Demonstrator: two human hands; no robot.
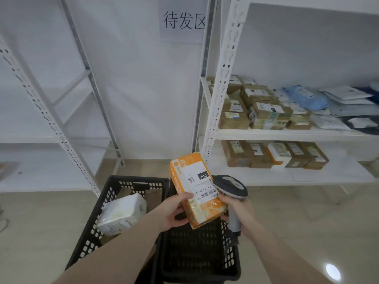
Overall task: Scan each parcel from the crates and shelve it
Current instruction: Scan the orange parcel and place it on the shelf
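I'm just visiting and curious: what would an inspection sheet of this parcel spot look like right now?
Surface: pale tiled floor; two black crates stand on it.
Job's things: orange parcel held up above the right crate, label facing the camera; scanner beside the label; white parcel and brown ones in the left crate; shelves on the right hold many brown boxes and pale bags.
Clutter: nothing seen.
Hands: left hand grips the orange parcel's lower end; right hand grips the scanner's handle.
Cables: a thin one at the far left edge, unclear.
Surroundings: white wall, a paper sign with printed characters, a white rack on the left.
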